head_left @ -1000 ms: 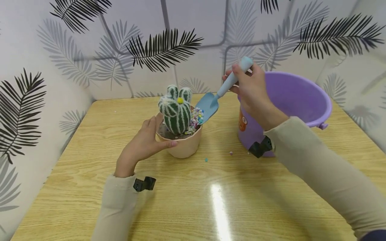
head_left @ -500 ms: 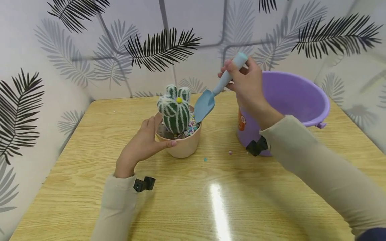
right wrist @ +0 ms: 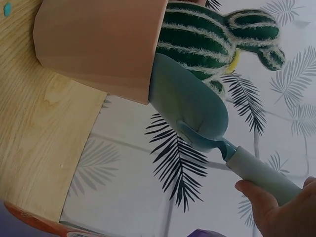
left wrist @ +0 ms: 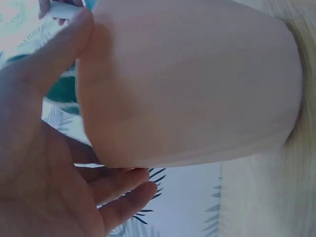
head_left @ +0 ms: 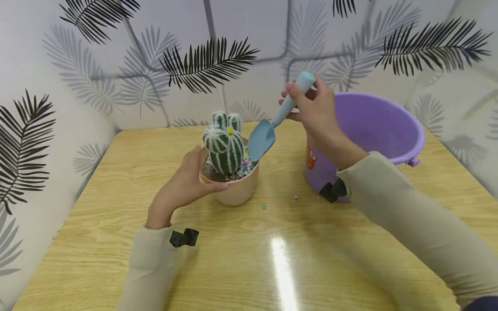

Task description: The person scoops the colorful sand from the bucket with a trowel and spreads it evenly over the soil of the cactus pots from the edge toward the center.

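Hands: left hand (head_left: 180, 185) grips the pot (head_left: 235, 192), thumb on the near rim, fingers around the left side. Right hand (head_left: 317, 112) holds the trowel (head_left: 261, 140) by its pale blue handle, blade angled down-left, tip at the pot's right rim. Can't tell if the tip touches the beads.

Pot is upright on the counter (head_left: 233, 255), left of the bucket (head_left: 377, 123), well clear of it. Green-and-white cactus (head_left: 225, 153) with a yellow dot stands in the pot. Multicolored beads (head_left: 247, 166) lie along its right side; dark fill shows at front left.

Loose on the counter between pot and bucket: a teal bead (head_left: 264, 206) and a pink bead (head_left: 295, 197). Purple bucket sits behind the right forearm. Leaf-print backdrop (head_left: 268, 86) behind.
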`<state>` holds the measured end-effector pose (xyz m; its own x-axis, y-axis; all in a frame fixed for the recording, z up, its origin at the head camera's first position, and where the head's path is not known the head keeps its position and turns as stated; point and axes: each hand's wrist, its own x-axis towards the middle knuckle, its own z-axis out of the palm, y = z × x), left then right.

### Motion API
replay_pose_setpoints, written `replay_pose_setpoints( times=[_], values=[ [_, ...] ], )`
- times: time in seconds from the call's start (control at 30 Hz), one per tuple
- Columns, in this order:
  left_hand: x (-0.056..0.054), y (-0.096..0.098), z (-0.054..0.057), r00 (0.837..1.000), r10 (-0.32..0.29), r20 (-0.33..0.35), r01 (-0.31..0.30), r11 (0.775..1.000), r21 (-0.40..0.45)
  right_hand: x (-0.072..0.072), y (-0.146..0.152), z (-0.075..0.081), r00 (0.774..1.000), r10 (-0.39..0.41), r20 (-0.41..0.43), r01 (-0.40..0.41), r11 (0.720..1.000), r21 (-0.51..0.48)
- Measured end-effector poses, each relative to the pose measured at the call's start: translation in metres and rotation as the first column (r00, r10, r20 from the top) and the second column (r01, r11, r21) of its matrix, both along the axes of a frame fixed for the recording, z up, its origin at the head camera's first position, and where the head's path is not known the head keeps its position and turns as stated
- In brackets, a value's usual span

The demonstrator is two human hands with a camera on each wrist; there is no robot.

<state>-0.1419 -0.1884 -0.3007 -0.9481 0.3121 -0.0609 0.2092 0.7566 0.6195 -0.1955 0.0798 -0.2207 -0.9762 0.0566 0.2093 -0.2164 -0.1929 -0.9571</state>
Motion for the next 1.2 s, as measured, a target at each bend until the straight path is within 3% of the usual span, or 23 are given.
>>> replay_pose_setpoints(
  times=[0.23,0.47,0.63,0.83,0.97,1.2],
  values=[
    [-0.001,0.002,-0.004,0.999,0.013,-0.034,-0.013,1.0,-0.009,-0.001,-0.001,-0.003,0.999,0.025,-0.032,-0.025,1.0,-0.014],
    [0.006,0.018,0.005,0.993,0.11,-0.047,-0.114,0.99,-0.083,-0.004,-0.004,-0.005,0.999,0.031,-0.009,-0.031,0.999,0.011],
    [0.003,0.008,0.004,0.997,0.067,-0.037,-0.069,0.996,-0.056,-0.004,-0.002,-0.003,0.997,0.067,0.043,-0.07,0.995,0.07],
    [-0.002,-0.009,-0.003,0.999,0.036,0.021,-0.035,0.999,-0.019,-0.005,0.0,-0.003,0.995,0.08,0.067,-0.083,0.995,0.056],
    [-0.003,-0.008,-0.004,0.999,0.043,0.011,-0.042,0.998,-0.042,-0.005,-0.001,-0.006,0.997,0.076,0.034,-0.078,0.995,0.062],
    [0.004,0.007,0.004,0.994,0.099,-0.042,-0.104,0.987,-0.126,-0.008,-0.006,-0.009,0.997,0.081,0.004,-0.082,0.995,0.066]
  ],
)
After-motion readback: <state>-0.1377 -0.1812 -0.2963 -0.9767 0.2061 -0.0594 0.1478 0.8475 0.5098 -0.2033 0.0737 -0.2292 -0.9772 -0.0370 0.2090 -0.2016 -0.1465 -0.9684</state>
